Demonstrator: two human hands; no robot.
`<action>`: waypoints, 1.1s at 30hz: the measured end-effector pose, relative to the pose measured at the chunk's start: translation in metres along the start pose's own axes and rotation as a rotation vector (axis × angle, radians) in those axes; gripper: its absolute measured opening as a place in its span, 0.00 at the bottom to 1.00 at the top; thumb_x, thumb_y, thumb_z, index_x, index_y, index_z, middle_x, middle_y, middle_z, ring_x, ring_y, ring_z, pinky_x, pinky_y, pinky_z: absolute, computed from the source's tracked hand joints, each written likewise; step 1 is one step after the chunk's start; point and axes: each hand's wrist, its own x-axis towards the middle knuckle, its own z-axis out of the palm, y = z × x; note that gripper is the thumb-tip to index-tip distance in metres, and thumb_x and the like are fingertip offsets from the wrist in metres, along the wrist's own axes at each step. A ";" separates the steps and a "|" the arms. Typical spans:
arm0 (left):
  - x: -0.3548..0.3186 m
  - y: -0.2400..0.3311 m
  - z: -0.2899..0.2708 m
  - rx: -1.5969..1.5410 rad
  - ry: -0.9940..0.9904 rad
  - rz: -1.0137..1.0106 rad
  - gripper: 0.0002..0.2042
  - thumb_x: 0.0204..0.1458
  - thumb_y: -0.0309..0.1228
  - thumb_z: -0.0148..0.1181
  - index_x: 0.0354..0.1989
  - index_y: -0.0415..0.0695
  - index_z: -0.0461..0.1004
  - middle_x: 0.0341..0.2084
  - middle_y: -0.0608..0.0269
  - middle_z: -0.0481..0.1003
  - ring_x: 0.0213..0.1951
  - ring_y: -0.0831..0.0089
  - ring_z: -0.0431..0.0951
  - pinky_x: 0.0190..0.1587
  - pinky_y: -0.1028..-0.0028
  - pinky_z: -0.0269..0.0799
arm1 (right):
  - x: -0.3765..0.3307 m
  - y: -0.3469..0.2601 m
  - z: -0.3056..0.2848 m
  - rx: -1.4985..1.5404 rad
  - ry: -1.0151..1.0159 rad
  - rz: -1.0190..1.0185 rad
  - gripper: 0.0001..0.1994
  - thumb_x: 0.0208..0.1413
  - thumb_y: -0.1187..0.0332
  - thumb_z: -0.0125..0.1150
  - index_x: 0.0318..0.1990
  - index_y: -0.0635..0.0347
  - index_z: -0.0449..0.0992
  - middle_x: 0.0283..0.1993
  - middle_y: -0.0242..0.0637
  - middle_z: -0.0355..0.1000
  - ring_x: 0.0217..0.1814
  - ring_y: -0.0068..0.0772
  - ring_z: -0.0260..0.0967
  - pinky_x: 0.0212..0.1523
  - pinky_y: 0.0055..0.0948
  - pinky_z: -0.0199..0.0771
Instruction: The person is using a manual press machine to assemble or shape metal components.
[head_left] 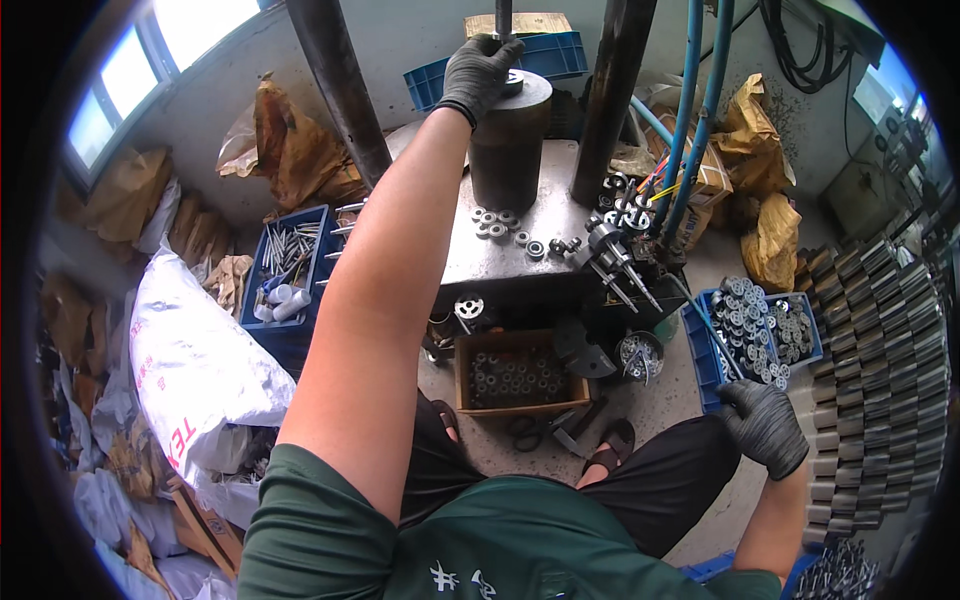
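Note:
My left hand (480, 72), in a grey glove, reaches far forward to the lower end of a vertical steel rod (503, 18). Its thumb and fingers close there on something mostly hidden by the glove. Below the hand, a thick steel cylinder (508, 150) stands on a metal table, and a dark ring-shaped part (512, 84) sits on its top. My right hand (765, 428), also gloved, is closed round the near end of a long thin lever (705, 322) that slopes up toward the table.
Small bearing-like rings (495, 224) and shafted parts (615, 250) lie on the metal table (480, 262). Two dark columns flank the cylinder. Blue crates (705, 365) of metal discs stand right, beside stacked metal pieces (880, 380). A cardboard box (520, 412) of rings sits below.

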 end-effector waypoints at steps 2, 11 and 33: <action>-0.009 0.010 0.005 -0.108 -0.006 0.002 0.20 0.59 0.46 0.64 0.47 0.41 0.78 0.31 0.62 0.80 0.33 0.74 0.79 0.42 0.71 0.78 | -0.004 0.005 0.001 -0.046 -0.100 0.023 0.14 0.52 0.72 0.60 0.46 0.67 0.80 0.40 0.53 0.78 0.43 0.56 0.77 0.46 0.43 0.78; -0.001 -0.003 0.001 -0.319 -0.056 0.055 0.20 0.63 0.46 0.57 0.47 0.39 0.77 0.29 0.63 0.76 0.31 0.76 0.77 0.35 0.73 0.79 | -0.001 0.004 0.000 -0.011 0.018 0.005 0.13 0.52 0.71 0.60 0.44 0.65 0.82 0.38 0.52 0.79 0.41 0.55 0.78 0.47 0.44 0.78; 0.018 -0.025 0.004 -0.109 -0.057 0.040 0.22 0.57 0.49 0.59 0.45 0.39 0.81 0.29 0.58 0.81 0.32 0.71 0.79 0.41 0.70 0.74 | 0.005 0.005 -0.012 -0.084 -0.158 0.022 0.16 0.51 0.71 0.59 0.47 0.64 0.80 0.43 0.53 0.78 0.43 0.55 0.77 0.46 0.44 0.78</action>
